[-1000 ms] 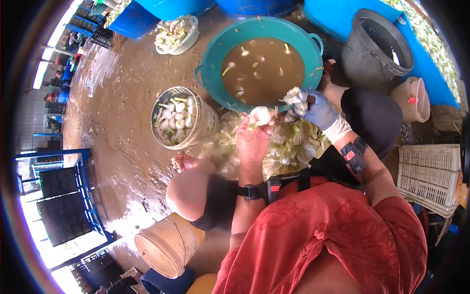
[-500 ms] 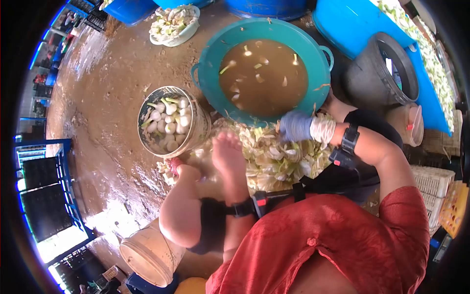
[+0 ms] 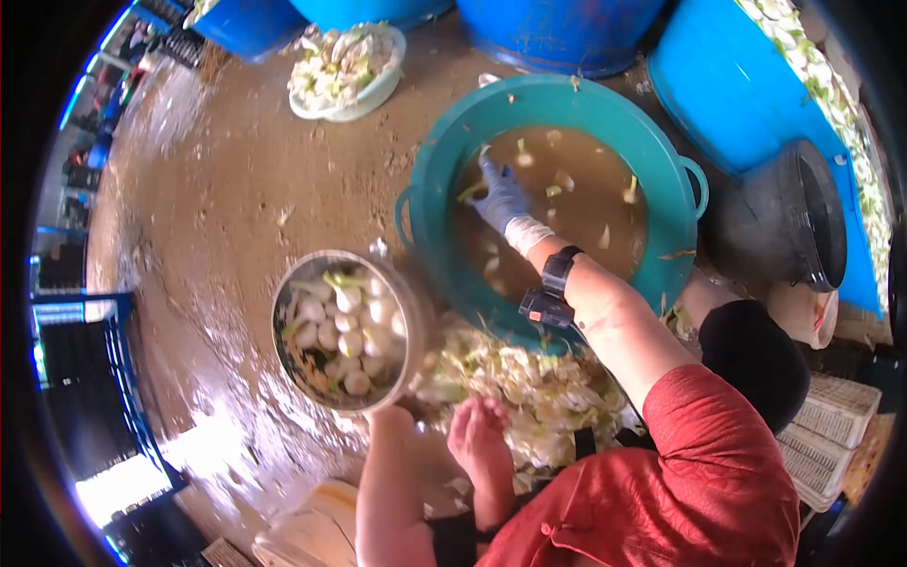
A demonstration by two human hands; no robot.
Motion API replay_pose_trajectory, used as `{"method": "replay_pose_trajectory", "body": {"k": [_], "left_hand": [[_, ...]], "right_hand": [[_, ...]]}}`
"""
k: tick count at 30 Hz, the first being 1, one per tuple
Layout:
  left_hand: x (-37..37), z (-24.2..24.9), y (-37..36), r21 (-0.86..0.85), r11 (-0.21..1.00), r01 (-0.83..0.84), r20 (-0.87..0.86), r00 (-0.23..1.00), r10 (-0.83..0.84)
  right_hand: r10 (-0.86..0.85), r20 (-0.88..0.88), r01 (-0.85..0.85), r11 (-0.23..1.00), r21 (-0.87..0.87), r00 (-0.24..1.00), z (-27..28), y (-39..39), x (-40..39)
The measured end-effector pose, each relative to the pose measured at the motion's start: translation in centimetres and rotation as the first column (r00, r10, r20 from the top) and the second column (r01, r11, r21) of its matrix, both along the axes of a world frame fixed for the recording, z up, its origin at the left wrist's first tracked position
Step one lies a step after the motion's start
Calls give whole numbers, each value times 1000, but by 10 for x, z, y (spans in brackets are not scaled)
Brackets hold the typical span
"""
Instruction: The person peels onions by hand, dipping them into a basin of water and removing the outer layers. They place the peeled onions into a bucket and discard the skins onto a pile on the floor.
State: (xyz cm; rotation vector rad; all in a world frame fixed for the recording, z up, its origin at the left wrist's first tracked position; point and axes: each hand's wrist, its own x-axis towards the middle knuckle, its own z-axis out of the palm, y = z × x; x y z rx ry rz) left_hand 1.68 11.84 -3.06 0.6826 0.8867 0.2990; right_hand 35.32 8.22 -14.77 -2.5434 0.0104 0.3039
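My right hand [image 3: 501,200], in a blue glove, reaches over the muddy water of the green tub [image 3: 430,175]. Its fingers are spread around a white, onion- or garlic-like bulb, mostly hidden beneath them. The bulb's green stem [image 3: 470,192] pokes out beside the fingers. Bare and loosely closed, my left hand [image 3: 479,439] is near my knee beside a heap of pale peelings [image 3: 548,397]; anything between its fingers is hidden. To its upper left, a round bucket [image 3: 412,331] holds several white bulbs [image 3: 348,331], some with green stems. More bulbs and scraps float in the tub.
A pale bowl of peelings [image 3: 383,90] sits on the wet floor. Blue barrels [image 3: 567,42] stand behind the tub. At right are a dark bucket [image 3: 770,227], a blue container [image 3: 727,94] and a white basket [image 3: 831,416]. A beige bucket [image 3: 316,529] lies at bottom left.
My right hand has moved from the peelings by the tub's near rim to over the water, at a floating bulb. My left hand's fingers look more curled. The camera view has shifted.
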Motion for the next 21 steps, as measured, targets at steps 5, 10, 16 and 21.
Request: {"method": "replay_pose_trajectory", "body": {"k": [5,10,16,21], "left_hand": [[-9,0,4,-94,994,53,17,999,-52],[-8,-28,-8,169,971,169,-15,985,-169],[-8,-4,-22,10,998,54,109,992,-55],[-10,-13,-28,414,825,385,-206,922,-327]], "right_hand": [[758,-251,-730,395,-558,602,-147,15,12],[925,98,-788,366,-494,368,-78,-50,-82],[812,554,-981,183,60,185,1,-104,-136],[579,-107,-366,637,679,808,39,-141,-202]]}}
